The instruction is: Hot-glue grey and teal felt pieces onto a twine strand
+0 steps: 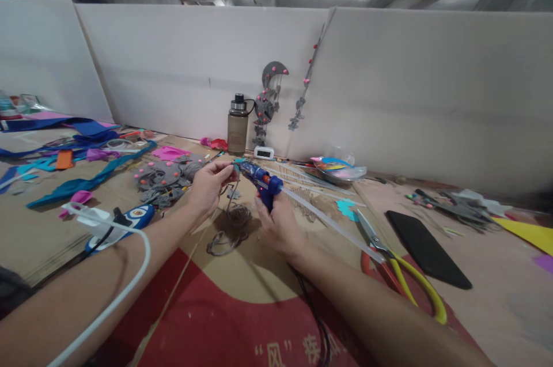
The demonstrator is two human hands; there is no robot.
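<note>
My right hand (280,223) is wrapped around the handle of a blue hot glue gun (272,185). A long translucent glue stick (328,220) sticks out of its back end. At the gun's nozzle, my left hand (211,185) is closed in a pinch on a thin grey cord (230,197). Any small piece between those fingertips is too small to make out. The cord hangs down towards a loose grey coil (237,214) on the cardboard. To the left of my left hand lie grey felt pieces (159,180) dotted with pink and orange balls.
Scissors (380,246) with red and yellow handles and a black phone (425,246) lie on the right. A brown bottle (237,128) and small white clock (264,152) stand behind. Grey felt hangings (264,108) hang on the white board. A white cable (144,252) crosses my left forearm.
</note>
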